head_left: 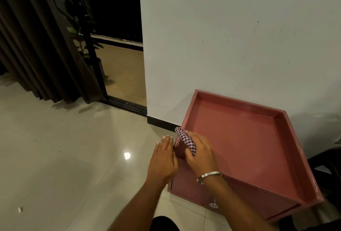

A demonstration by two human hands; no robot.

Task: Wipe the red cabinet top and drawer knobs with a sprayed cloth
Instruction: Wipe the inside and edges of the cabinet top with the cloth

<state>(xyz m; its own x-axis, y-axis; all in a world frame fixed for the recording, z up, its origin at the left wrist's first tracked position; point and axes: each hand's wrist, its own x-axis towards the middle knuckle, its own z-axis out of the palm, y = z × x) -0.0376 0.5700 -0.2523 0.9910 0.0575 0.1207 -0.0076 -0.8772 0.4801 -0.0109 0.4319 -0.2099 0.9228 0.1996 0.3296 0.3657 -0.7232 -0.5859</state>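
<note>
Red cabinet (245,149), low and square, standing on the tiled floor (55,147) with its back edge against the white wall (230,37). Its top is a recessed panel framed by a raised rim on all four sides. The checked cloth (185,141), bunched into a roll, lies over the rim at the cabinet's left front corner. The right hand (200,152) covers the cloth from above, its fingers (188,155) curled and clamped around the roll, pressing it against the rim; a metal bangle (208,175) circles that wrist. The left hand (163,158) rests just beside the same corner, on the cabinet's outer left side, with its fingers (166,141) straight and held together, gripping nothing; whether the palm touches the cabinet side cannot be told. On the cabinet's front face, below the right forearm, one round metal drawer knob (213,204) projects on a thin stem. Left of the cabinet, well apart from it, a dark curtain (42,46) hangs beside an open sliding door, with a potted plant (86,33) standing in the opening. A black skirting strip (162,122) runs along the wall's foot up to the cabinet's rear left corner.
</note>
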